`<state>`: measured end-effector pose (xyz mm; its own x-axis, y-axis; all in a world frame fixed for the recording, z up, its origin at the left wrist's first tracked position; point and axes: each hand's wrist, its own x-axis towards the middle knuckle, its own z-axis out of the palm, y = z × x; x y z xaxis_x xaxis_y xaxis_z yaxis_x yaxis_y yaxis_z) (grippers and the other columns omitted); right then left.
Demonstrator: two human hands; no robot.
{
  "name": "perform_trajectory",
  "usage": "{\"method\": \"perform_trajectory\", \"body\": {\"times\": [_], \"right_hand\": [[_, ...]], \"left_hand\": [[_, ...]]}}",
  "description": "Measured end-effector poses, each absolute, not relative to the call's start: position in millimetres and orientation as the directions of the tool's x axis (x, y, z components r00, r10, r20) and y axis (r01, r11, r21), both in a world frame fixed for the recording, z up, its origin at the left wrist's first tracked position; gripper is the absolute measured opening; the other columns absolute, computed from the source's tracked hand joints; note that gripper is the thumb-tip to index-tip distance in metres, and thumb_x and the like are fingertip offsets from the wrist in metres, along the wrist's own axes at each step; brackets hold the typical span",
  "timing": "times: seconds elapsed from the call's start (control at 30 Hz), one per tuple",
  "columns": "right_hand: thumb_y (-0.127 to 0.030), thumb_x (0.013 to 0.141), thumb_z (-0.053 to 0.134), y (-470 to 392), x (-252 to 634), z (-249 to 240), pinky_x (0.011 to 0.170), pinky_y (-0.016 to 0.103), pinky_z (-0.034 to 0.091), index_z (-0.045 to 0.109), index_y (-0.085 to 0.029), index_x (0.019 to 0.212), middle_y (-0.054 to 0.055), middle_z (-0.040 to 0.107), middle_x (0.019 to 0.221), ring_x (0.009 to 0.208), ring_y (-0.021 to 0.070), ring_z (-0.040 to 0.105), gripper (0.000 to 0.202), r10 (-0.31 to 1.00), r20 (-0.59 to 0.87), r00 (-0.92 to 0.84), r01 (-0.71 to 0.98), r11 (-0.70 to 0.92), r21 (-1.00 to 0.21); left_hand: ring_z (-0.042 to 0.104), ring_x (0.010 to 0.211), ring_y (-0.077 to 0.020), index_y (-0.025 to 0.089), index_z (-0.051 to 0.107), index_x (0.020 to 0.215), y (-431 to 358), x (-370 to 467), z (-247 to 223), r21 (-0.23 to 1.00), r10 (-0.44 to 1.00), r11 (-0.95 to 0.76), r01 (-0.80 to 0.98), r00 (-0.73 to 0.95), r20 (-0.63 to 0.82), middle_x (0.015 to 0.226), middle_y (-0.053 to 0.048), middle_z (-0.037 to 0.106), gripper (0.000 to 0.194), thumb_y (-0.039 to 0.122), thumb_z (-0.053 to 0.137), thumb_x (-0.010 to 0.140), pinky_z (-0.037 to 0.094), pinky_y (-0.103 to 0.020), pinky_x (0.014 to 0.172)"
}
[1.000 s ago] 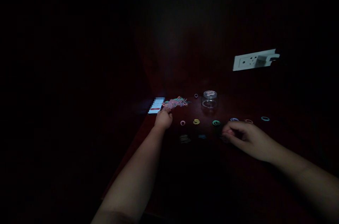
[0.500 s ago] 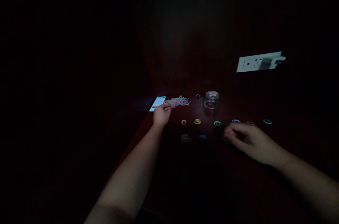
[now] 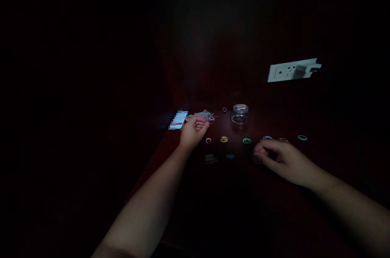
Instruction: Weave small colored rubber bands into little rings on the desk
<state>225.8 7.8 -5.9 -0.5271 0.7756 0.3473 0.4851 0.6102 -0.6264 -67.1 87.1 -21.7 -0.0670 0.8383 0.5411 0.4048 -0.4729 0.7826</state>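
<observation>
My left hand (image 3: 195, 130) is at the near edge of a mixed pile of coloured hair ties (image 3: 209, 115), its fingers curled together. What it holds, if anything, is hidden. My right hand (image 3: 276, 156) is closed in a pinch low over the table, and I cannot make out anything in its fingertips. Near it lie green hair ties (image 3: 246, 141) and purple hair ties (image 3: 267, 138), the latter partly covered by the hand. Further left are a pink hair tie (image 3: 208, 140) and yellow hair ties (image 3: 224, 139). Closer to me sit a dull, pale bunch (image 3: 210, 158) and a blue bunch (image 3: 230, 156).
A lit phone (image 3: 179, 120) lies left of the pile. Behind the row stands a clear lidded jar (image 3: 240, 115), with a single hair tie (image 3: 224, 109) beside it. An orange tie (image 3: 283, 139) and a light-blue tie (image 3: 302, 137) lie right. A wall socket (image 3: 292, 70) holds a plug.
My left hand has shifted right along the front of the pile, and its fingers are more curled. My right hand stays pinched in nearly the same place. The view has turned slightly.
</observation>
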Motion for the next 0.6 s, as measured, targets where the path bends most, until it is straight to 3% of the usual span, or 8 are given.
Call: {"method": "perform_trajectory", "body": {"times": [0.1, 0.27, 0.6], "right_hand": [[-0.032, 0.091, 0.055, 7.4, 224.4, -4.8, 0.055, 0.025, 0.042, 0.060, -0.018, 0.080, 0.000, 0.055, 0.065, 0.059, 0.0128, 0.049, 0.018, 0.768, 0.371, -0.521, 0.482, 0.624, -0.615], [-0.030, 0.086, 0.061, 5.0, 221.1, -0.8, 0.052, 0.023, 0.040, 0.064, -0.018, 0.091, -0.003, 0.053, 0.063, 0.055, 0.0111, 0.049, 0.013, 0.751, 0.450, -0.484, 0.486, 0.658, -0.575], [-0.029, 0.087, 0.060, 3.0, 218.3, 1.6, 0.052, 0.024, 0.042, 0.070, -0.018, 0.088, 0.000, 0.059, 0.063, 0.056, 0.0114, 0.053, 0.015, 0.731, 0.481, -0.484, 0.452, 0.679, -0.578]], "left_hand": [[0.071, 0.072, -0.0126, 0.016, 0.061, 0.092, 65.0, -44.2, -17.1, 0.707, 0.793, -0.588, 0.393, 0.109, 0.599, 0.084, -0.005, 0.074, 0.020, 0.023, 0.073, 0.078, 0.055, -0.020, 0.059], [0.072, 0.079, -0.0122, 0.019, 0.061, 0.096, 20.6, -10.5, -6.1, 0.613, 0.711, -0.703, 0.361, 0.378, 0.593, 0.092, -0.002, 0.076, 0.016, 0.024, 0.070, 0.084, 0.056, -0.022, 0.067], [0.071, 0.082, -0.0120, 0.022, 0.063, 0.097, 7.3, -3.2, 0.6, 0.531, 0.694, -0.720, 0.447, 0.480, 0.537, 0.094, 0.001, 0.075, 0.015, 0.023, 0.069, 0.084, 0.057, -0.024, 0.072]]}}
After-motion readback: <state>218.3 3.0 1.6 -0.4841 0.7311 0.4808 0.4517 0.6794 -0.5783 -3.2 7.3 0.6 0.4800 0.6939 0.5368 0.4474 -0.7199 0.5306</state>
